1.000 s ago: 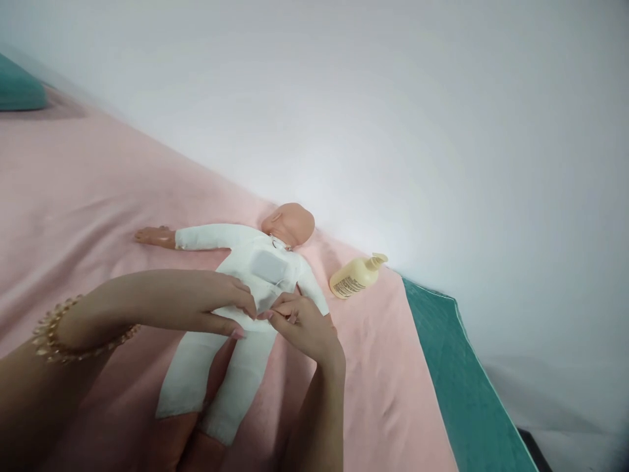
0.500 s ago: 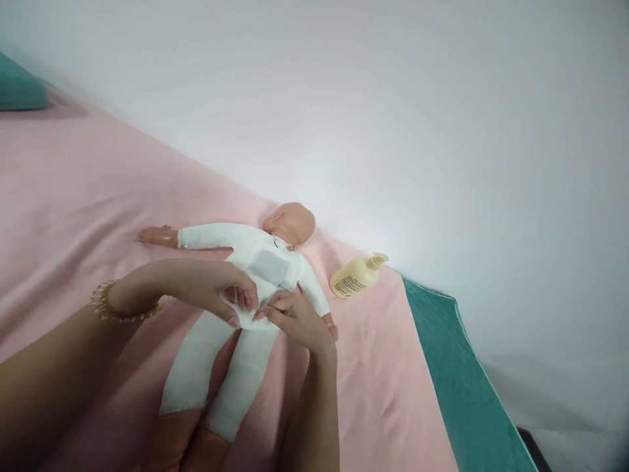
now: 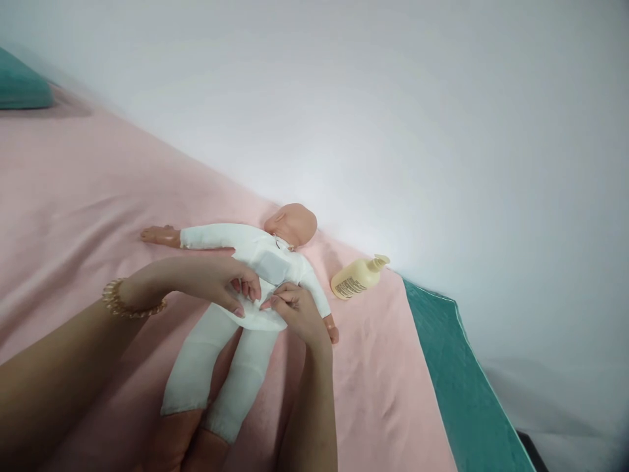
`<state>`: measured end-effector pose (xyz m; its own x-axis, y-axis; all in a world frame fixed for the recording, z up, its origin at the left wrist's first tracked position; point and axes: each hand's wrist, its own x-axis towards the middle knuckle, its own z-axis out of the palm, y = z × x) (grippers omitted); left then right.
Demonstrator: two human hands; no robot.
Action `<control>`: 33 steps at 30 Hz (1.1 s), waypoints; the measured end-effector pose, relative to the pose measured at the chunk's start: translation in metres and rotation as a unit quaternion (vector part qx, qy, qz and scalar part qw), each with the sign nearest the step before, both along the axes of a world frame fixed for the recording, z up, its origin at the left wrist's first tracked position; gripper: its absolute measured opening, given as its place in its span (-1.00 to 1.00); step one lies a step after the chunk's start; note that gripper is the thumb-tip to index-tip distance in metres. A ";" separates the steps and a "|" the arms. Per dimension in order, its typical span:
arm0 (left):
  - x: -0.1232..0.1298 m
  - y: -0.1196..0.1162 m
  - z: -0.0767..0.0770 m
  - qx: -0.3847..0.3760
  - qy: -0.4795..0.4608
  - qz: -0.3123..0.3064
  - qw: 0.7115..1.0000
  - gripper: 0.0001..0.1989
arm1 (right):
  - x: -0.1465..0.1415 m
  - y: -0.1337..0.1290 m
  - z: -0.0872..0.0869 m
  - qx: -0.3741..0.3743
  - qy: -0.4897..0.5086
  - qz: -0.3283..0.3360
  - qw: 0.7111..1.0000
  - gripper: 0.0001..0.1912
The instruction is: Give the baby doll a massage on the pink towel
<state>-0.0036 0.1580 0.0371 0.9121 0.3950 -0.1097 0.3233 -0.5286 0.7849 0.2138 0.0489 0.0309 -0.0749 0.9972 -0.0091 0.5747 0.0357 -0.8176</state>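
A doll [image 3: 209,237] with a white fabric body, brown plastic head and limbs lies with its arms spread. White cloth [image 3: 263,321] covers its lower torso, with a loose edge over the tops of the legs. My left hand [image 3: 236,285], a beaded bracelet on its wrist, curls over this cloth from the left and grips it. From the right, my right hand [image 3: 297,311] pinches the same cloth with thumb and forefinger. The fingertips nearly meet at the belly, and the fine detail between them is hidden. A pale grey patch [image 3: 272,267] shows on the doll's chest.
Right of the doll, a pale yellow pump bottle [image 3: 356,278] leans on its side by the wall [image 3: 393,131]. Pink cloth [image 3: 383,393] spreads under everything. Green fabric [image 3: 452,360] borders it at right, and a green cushion-like object [image 3: 22,82] sits far left.
Both hands have risen slightly up the doll's belly, so more of the white cloth's lower edge shows. The doll and bottle appear shifted only slightly with the view.
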 end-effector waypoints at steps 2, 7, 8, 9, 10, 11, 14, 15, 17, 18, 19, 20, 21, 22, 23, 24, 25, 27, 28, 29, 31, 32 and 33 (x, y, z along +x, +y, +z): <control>0.001 0.001 0.000 -0.007 -0.010 -0.001 1.000 -0.64 | 0.002 0.001 -0.001 -0.008 0.032 -0.005 0.999 -0.67; 0.000 0.005 -0.003 0.006 -0.032 0.036 0.999 -0.61 | 0.008 0.004 -0.005 0.019 0.066 -0.052 0.996 -0.71; -0.001 0.006 -0.005 0.010 -0.029 0.043 0.999 -0.62 | 0.008 0.004 -0.006 0.019 0.063 -0.056 0.996 -0.71; -0.001 0.006 -0.007 0.012 -0.023 0.047 0.999 -0.64 | 0.008 0.004 -0.007 0.017 0.059 -0.057 0.996 -0.71; -0.001 0.007 -0.009 0.012 -0.017 0.049 0.999 -0.65 | 0.008 0.005 -0.007 0.014 0.056 -0.058 0.997 -0.71; 0.000 0.007 -0.011 0.011 -0.012 0.050 0.999 -0.67 | 0.007 0.005 -0.008 0.010 0.053 -0.058 0.997 -0.71; 0.001 0.008 -0.015 0.008 -0.010 0.050 0.999 -0.69 | 0.004 0.005 -0.010 -0.002 0.040 -0.058 0.998 -0.72; 0.001 0.009 -0.015 0.008 -0.009 0.048 0.999 -0.68 | 0.004 0.005 -0.010 -0.005 0.036 -0.059 0.998 -0.72; 0.002 0.009 -0.015 0.007 -0.004 0.049 0.999 -0.68 | 0.003 0.006 -0.010 -0.004 0.034 -0.060 0.998 -0.72; 0.003 0.010 -0.015 0.007 -0.006 0.052 0.999 -0.68 | 0.003 0.006 -0.010 0.002 0.038 -0.064 0.997 -0.71; 0.004 0.010 -0.015 0.006 -0.013 0.059 0.998 -0.67 | 0.003 0.007 -0.010 0.012 0.044 -0.069 0.997 -0.71; 0.005 0.011 -0.015 0.005 -0.027 0.069 0.997 -0.66 | 0.004 0.008 -0.011 0.025 0.052 -0.076 0.995 -0.71; 0.006 0.011 -0.015 0.004 -0.045 0.079 0.996 -0.64 | 0.004 0.009 -0.011 0.040 0.059 -0.085 0.994 -0.70; 0.006 0.012 -0.015 0.004 -0.063 0.090 0.994 -0.62 | 0.005 0.009 -0.012 0.056 0.064 -0.096 0.992 -0.70; 0.007 0.012 -0.015 0.005 -0.077 0.096 0.992 -0.61 | 0.005 0.010 -0.013 0.069 0.066 -0.104 0.990 -0.70; 0.007 0.012 -0.016 0.005 -0.084 0.099 0.991 -0.61 | 0.005 0.011 -0.014 0.078 0.063 -0.109 0.989 -0.69; 0.008 0.013 -0.016 0.006 -0.086 0.100 0.991 -0.61 | 0.006 0.011 -0.015 0.083 0.057 -0.111 0.989 -0.69; 0.008 0.013 -0.017 0.011 -0.076 0.093 0.993 -0.61 | 0.005 0.012 -0.016 0.083 0.040 -0.105 0.990 -0.68; 0.008 0.013 -0.018 0.014 -0.069 0.091 0.993 -0.61 | 0.004 0.012 -0.016 0.079 0.031 -0.100 0.991 -0.68; 0.008 0.013 -0.018 0.015 -0.064 0.090 0.994 -0.61 | 0.003 0.012 -0.017 0.077 0.021 -0.095 0.992 -0.68; 0.009 0.013 -0.017 0.016 -0.057 0.092 0.994 -0.62 | 0.002 0.012 -0.017 0.074 0.002 -0.090 0.993 -0.67; 0.010 0.012 -0.017 0.018 -0.056 0.095 0.994 -0.63 | 0.001 0.013 -0.018 0.076 -0.006 -0.089 0.993 -0.67; 0.011 0.012 -0.017 0.023 -0.058 0.099 0.993 -0.63 | 0.000 0.014 -0.019 0.080 -0.013 -0.089 0.993 -0.66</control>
<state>0.0077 0.1697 0.0203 0.8216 0.5699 0.0142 0.3329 -0.4998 0.7996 0.2135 0.0627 0.0123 0.1016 0.9833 0.1509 0.6047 0.0594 -0.7942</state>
